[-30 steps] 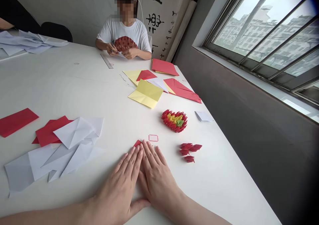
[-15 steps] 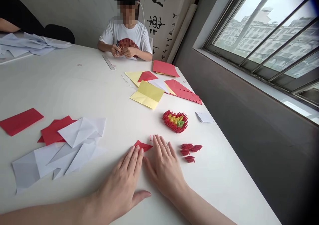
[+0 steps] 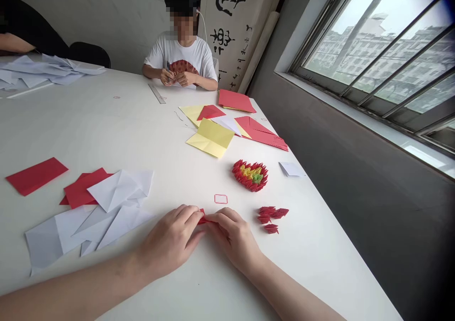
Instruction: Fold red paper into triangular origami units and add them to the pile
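My left hand (image 3: 170,239) and my right hand (image 3: 232,238) meet low on the white table (image 3: 106,131), fingers curled. Between their fingertips they pinch a small folded piece of red paper (image 3: 202,218), mostly hidden by my fingers. To the right of my right hand lie several loose red origami units (image 3: 272,216). Farther up sits a heart-shaped origami assembly (image 3: 250,175) of red, yellow and green units. Just above my hands, a small red-outlined square (image 3: 221,198) lies on the table.
Left of my hands are white paper sheets (image 3: 115,193) and red sheets (image 3: 85,188). Ahead lie a folded yellow sheet (image 3: 210,138) and a red stack (image 3: 261,132). Across the table, a person (image 3: 181,60) holds a pen. The table's right edge (image 3: 320,216) runs beside a wall.
My hands have moved from lying flat on the table to closing together on the red paper piece, which they have lifted from the tabletop. The view has tilted slightly.
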A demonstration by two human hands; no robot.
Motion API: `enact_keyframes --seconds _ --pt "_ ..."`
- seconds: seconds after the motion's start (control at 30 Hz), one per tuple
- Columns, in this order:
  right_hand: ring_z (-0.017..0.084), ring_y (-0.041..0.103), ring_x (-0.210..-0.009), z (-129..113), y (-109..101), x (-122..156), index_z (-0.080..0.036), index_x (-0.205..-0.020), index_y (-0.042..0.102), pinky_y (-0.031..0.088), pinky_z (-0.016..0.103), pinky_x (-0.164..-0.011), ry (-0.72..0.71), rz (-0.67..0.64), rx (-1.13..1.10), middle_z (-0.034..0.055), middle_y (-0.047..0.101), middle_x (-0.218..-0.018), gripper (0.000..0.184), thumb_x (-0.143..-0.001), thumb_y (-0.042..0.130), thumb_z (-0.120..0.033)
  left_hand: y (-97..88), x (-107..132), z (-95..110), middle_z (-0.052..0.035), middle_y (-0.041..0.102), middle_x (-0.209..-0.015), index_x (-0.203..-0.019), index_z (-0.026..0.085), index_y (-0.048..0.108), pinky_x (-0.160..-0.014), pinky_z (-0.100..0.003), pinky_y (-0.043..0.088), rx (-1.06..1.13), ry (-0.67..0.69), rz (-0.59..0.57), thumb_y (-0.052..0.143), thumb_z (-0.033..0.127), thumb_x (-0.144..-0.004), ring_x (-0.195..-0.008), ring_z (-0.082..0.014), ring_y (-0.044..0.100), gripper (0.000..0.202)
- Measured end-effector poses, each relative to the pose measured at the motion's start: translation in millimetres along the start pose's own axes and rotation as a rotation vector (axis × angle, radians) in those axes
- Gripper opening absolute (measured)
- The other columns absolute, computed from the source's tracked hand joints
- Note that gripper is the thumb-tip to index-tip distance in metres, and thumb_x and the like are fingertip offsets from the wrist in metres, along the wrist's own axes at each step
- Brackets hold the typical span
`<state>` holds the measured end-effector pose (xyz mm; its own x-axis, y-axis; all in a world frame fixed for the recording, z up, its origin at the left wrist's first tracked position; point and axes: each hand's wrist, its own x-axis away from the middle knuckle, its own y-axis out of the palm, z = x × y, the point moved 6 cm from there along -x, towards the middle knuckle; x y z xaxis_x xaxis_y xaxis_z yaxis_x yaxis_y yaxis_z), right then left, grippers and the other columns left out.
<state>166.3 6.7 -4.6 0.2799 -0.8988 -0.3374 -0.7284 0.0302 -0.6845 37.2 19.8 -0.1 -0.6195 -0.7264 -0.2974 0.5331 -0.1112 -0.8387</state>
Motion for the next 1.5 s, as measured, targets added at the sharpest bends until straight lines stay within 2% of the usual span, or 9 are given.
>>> enact_keyframes --seconds 0.1,0.2,0.27,0.37,0.47,0.67,1.1,1.27,1.5 --pt "0.014 0.054 -0.065 0.3 -6.6 1.4 -0.021 -0.091 0.064 0.047 0.027 -0.058 0.05 0.073 -0.178 0.004 0.055 -0.076 0.015 -0.088 0.049 -0.021 -1.1 -4.8 -6.2 -0.0045 0.065 -0.079 -0.089 0.017 0.065 -0.069 -0.028 0.046 0.341 -0.101 -0.059 0.04 0.024 -0.09 -0.074 -0.0172 0.058 0.025" --pt "0.016 0.056 -0.076 -2.3 -12.3 2.0 -0.022 -0.109 0.055 0.049 0.03 -0.067 0.068 0.134 -0.294 0.0051 0.057 -0.086 0.022 -0.088 0.048 -0.021 3.8 -8.9 -16.6 -0.0023 0.062 -0.067 -0.073 0.016 0.064 -0.061 -0.025 0.044 0.789 -0.346 -0.109 0.043 0.032 -0.089 -0.065 -0.0153 0.055 0.031" --pt "0.018 0.055 -0.091 -5.1 -10.4 0.2 -0.024 -0.122 0.045 0.05 0.033 -0.076 0.066 0.082 -0.354 0.0076 0.056 -0.103 0.036 -0.087 0.049 -0.02 5.7 -11.9 -20.4 -0.0019 0.061 -0.067 -0.069 0.015 0.063 -0.066 -0.026 0.045 1.041 -0.458 -0.103 0.045 0.035 -0.088 -0.068 -0.0153 0.055 0.032" --pt "0.021 0.05 -0.108 -10.2 -4.3 -3.8 -0.024 -0.126 0.042 0.046 0.036 -0.088 0.039 -0.042 -0.377 0.0087 0.05 -0.12 0.047 -0.082 0.054 -0.015 6.5 -14.6 -24.6 -0.003 0.063 -0.074 -0.077 0.016 0.066 -0.073 -0.028 0.047 1.224 -0.565 -0.096 0.048 0.037 -0.086 -0.076 -0.0167 0.057 0.029" --pt "0.02 0.05 -0.108 -12.9 -1.7 -6.9 -0.024 -0.125 0.043 0.043 0.036 -0.092 0.017 -0.084 -0.373 0.0083 0.052 -0.12 0.049 -0.079 0.054 -0.011 6.3 -14.5 -26.3 -0.0049 0.064 -0.077 -0.079 0.016 0.068 -0.073 -0.029 0.047 1.251 -0.598 -0.108 0.05 0.037 -0.085 -0.079 -0.0181 0.058 0.029" --pt "0.019 0.054 -0.1 -11.6 0.9 -8.6 -0.02 -0.117 0.047 0.046 0.035 -0.086 0.052 -0.097 -0.356 0.0082 0.057 -0.112 0.039 -0.08 0.049 -0.009 8.3 -12.7 -24.3 -0.007 0.068 -0.079 -0.085 0.014 0.07 -0.075 -0.032 0.047 1.247 -0.585 -0.136 0.05 0.034 -0.085 -0.079 -0.0199 0.06 0.029" --pt "0.018 0.055 -0.094 -16.4 0.6 -9.9 -0.019 -0.114 0.047 0.046 0.034 -0.084 0.065 -0.136 -0.426 0.0069 0.059 -0.106 0.032 -0.083 0.05 -0.015 8.6 -11.2 -24.1 -0.0058 0.068 -0.08 -0.089 0.016 0.071 -0.073 -0.03 0.045 1.229 -0.583 -0.14 0.049 0.032 -0.085 -0.076 -0.0184 0.059 0.028" --pt "0.018 0.055 -0.094 -16.2 0.9 -9.6 -0.019 -0.114 0.047 0.046 0.034 -0.083 0.068 -0.132 -0.446 0.0075 0.059 -0.107 0.032 -0.083 0.052 -0.017 8.5 -11.3 -24.0 -0.0046 0.066 -0.075 -0.079 0.015 0.07 -0.072 -0.029 0.045 1.249 -0.581 -0.134 0.049 0.033 -0.085 -0.074 -0.0177 0.059 0.027" --pt "0.018 0.056 -0.088 -8.5 4.7 -7.6 -0.019 -0.109 0.047 0.048 0.033 -0.079 0.138 -0.113 -0.47 0.0071 0.059 -0.1 0.026 -0.084 0.054 -0.023 7.7 -12.5 -21.4 -0.0068 0.069 -0.078 -0.083 0.014 0.071 -0.075 -0.031 0.047 1.258 -0.557 -0.163 0.048 0.035 -0.085 -0.077 -0.0199 0.061 0.031"
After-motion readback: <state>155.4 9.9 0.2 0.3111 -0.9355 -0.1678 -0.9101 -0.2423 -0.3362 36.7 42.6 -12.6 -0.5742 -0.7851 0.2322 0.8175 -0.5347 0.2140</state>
